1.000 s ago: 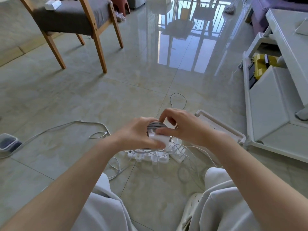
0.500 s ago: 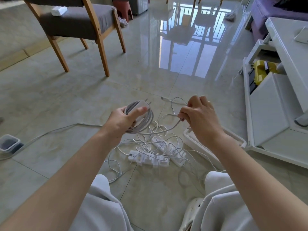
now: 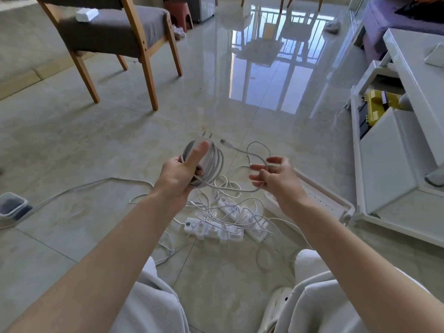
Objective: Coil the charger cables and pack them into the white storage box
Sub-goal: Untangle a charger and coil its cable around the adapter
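Note:
My left hand (image 3: 180,174) grips a white charger with its grey-white cable coil (image 3: 211,162) wound round it, thumb pressed along the block; the plug prongs point up and away. The cable's loose tail (image 3: 242,152) runs from the coil to my right hand (image 3: 276,177), whose fingers are spread and loosely curled with the cable looped over them. The tail's plug end hangs free beyond the coil. The white storage box (image 3: 334,203) lies on the floor just right of my right hand, partly hidden by my forearm.
White power strips (image 3: 213,229) and tangled white cables lie on the tiled floor below my hands. A wooden chair (image 3: 115,34) stands at the back left, a small plastic container (image 3: 12,205) at the far left, and white furniture (image 3: 394,164) along the right.
My hands have drawn apart from working together at the coil. The left lifted the wound charger up and away; the right loosened from a closed grip to spread fingers on the tail.

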